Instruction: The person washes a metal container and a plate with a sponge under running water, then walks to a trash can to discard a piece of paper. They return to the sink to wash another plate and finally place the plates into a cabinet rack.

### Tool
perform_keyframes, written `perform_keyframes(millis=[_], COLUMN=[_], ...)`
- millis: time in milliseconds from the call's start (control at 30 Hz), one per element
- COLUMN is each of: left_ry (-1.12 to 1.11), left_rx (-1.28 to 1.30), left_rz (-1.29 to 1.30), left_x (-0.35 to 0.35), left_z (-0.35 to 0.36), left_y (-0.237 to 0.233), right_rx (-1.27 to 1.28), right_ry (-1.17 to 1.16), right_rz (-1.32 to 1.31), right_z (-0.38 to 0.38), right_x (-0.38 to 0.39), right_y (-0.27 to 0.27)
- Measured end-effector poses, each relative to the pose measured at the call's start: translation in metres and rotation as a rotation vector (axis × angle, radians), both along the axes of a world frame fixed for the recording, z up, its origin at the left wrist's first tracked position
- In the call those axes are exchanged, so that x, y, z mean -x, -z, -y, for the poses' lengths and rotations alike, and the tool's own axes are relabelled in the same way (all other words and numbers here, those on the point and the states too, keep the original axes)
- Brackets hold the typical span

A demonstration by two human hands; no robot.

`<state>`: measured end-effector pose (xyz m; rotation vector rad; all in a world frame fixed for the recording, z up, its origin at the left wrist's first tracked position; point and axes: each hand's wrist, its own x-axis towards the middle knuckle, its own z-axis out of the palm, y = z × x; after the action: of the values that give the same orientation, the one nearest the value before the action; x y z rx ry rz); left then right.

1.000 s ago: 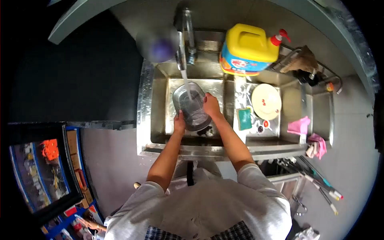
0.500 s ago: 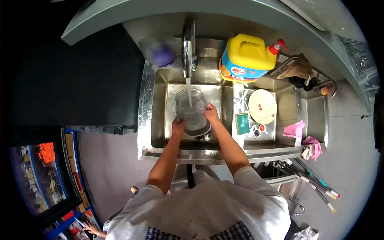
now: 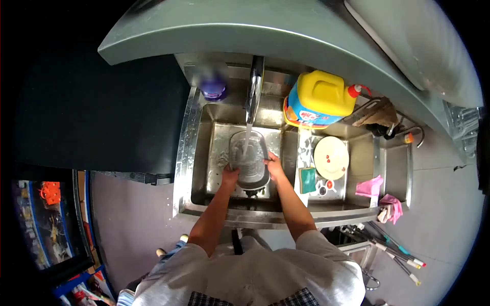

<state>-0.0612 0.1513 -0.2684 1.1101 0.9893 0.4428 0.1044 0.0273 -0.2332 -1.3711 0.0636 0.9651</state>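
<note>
A clear rectangular container (image 3: 250, 176) with rounded corners is held in the left basin, under water running from the chrome faucet (image 3: 255, 84). My left hand (image 3: 230, 176) grips its left side, fingers partly hidden behind the rim. On the opposite side, my right hand (image 3: 274, 166) is closed around the edge. The stream lands inside the container near its upper middle. Below it lies the metal sink basin (image 3: 217, 148), with a dark drain partly covered by the container.
Right of the basin are a green sponge (image 3: 308, 180), a cream plate (image 3: 332, 158) with red bits and small cups (image 3: 322, 190). A yellow detergent jug (image 3: 324, 97) and purple container (image 3: 213, 89) stand behind. Pink cloths (image 3: 369, 187) hang at the right basin. Someone's feet (image 3: 161, 252) show lower left.
My view has shifted, so the sink appears lower in it. Both hands still hold the container under the stream, and its angle has changed slightly.
</note>
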Motion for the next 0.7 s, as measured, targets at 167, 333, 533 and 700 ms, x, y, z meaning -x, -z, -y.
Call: perform_keyframes(millis=[167,333,533,700], left_ry=[0.063,0.000,0.105,0.107], left_rx=[0.070,-0.136,0.051,-0.113], left_rz=[-0.181,-0.194,0.052,-0.040], left_x=[-0.021,0.035,-0.002,-0.021], left_z=[-0.051,-0.045,-0.012,-0.067], left_y=[-0.005,-0.050,-0.012,0.028], right_rx=[-0.091,-0.176,-0.013,-0.126], right_ry=[-0.055,-0.267,-0.084,-0.041], right_rz=[0.031,-0.003,0.076,0.051], right_z=[-0.048,-0.031,0.002,-0.045], right_x=[-0.016,0.031,0.012,-0.006], right_y=[-0.030,-0.014,0.002,-0.023])
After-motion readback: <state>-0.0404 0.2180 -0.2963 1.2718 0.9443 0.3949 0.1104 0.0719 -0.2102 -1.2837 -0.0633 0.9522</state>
